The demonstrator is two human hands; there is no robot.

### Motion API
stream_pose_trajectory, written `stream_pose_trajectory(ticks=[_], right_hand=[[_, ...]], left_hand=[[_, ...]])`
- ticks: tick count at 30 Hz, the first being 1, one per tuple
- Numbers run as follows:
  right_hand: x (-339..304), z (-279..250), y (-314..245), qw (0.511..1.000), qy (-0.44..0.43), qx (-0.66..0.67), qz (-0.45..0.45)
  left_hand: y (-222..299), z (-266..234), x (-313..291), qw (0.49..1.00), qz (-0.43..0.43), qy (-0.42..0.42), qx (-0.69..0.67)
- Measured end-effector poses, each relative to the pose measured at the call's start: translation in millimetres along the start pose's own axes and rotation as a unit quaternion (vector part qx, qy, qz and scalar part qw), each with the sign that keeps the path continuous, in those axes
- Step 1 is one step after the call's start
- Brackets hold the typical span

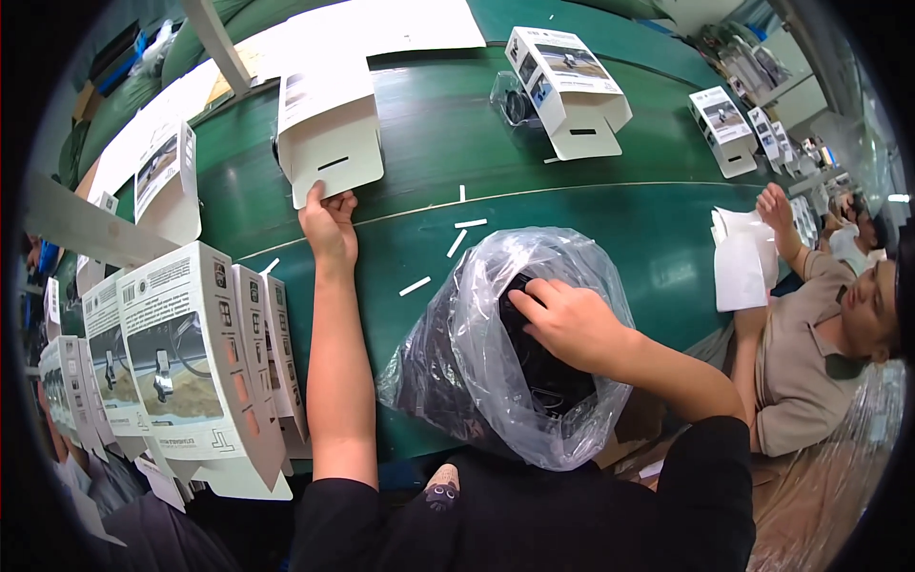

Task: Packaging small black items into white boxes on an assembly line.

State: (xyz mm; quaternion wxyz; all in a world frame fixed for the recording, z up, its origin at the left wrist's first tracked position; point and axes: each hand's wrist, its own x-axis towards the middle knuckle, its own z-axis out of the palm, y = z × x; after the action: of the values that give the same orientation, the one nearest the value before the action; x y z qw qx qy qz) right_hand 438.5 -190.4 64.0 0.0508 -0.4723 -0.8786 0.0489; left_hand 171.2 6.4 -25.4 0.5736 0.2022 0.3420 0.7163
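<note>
My left hand [329,227] reaches forward and pinches the lower flap of a white cardboard box [329,129], which lies with its open end toward me. Close to my body stands a clear plastic bag [486,305] with its mouth folded open. Black parts [548,381] fill it, too dark to make out in kind. My right hand [572,324] is in the mouth of the bag, fingers bent down among those black parts. Its fingertips are partly hidden, so what they hold does not show.
More printed boxes stand at the left [176,353], with another open box [572,91] ahead beside a clear-wrapped black item [515,103]. White strips [416,286] are scattered on the green table [419,210]. At the right sits a co-worker [810,353] with one hand raised near white sheets [739,257].
</note>
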Motion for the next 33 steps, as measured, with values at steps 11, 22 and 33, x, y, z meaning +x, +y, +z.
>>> stream_pose_trajectory(ticks=[11, 22, 33], right_hand=[[8, 15, -12, 0.999, 0.023, -0.012, -0.043], [-2, -37, -3, 0.988, -0.090, 0.112, -0.049], [-2, -45, 4, 0.983, -0.167, 0.063, -0.045]], left_hand=[[13, -8, -6, 1.000, 0.004, -0.027, 0.005], [10, -1, -20, 0.990, -0.064, -0.106, 0.069], [-4, 25, -33, 0.969, -0.124, -0.152, 0.149]])
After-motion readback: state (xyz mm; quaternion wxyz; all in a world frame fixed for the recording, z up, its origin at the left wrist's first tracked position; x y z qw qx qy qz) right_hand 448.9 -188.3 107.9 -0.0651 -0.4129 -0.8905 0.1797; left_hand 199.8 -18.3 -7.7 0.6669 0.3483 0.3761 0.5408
